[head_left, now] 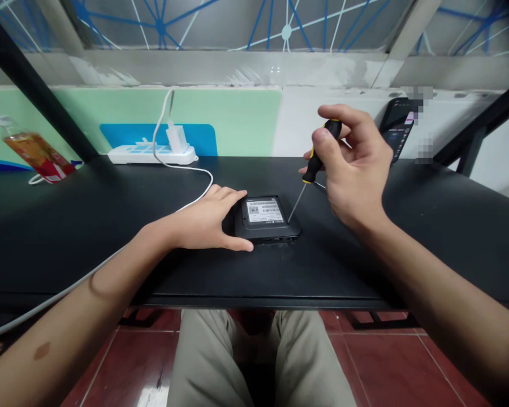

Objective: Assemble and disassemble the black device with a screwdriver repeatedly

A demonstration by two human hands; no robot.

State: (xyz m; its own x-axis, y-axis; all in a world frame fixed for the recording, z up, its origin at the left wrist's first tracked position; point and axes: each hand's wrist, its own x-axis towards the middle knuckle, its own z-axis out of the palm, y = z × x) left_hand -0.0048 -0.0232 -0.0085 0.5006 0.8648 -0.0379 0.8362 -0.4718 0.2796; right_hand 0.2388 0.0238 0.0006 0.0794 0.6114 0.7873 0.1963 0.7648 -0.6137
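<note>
A flat black electronic device [267, 232] lies on the black table [254, 274], its white printed label and QR code facing up. My left hand [201, 223] grips its left side, thumb at the near corner and fingers at the far corner. In my right hand [358, 164] is a screwdriver [315, 161] with a black and yellow handle, held between thumb and fingers. Its thin metal shaft slants down to the left, and the tip meets the device near the right edge of the label. Whether a screw sits under the tip is too small to tell.
A white power strip [152, 154] with a plugged-in charger [177, 138] stands at the back left. Its white cable [206, 174] runs under my left arm. A drink bottle [38, 150] is at far left. A phone [396, 130] leans against the wall behind my right hand.
</note>
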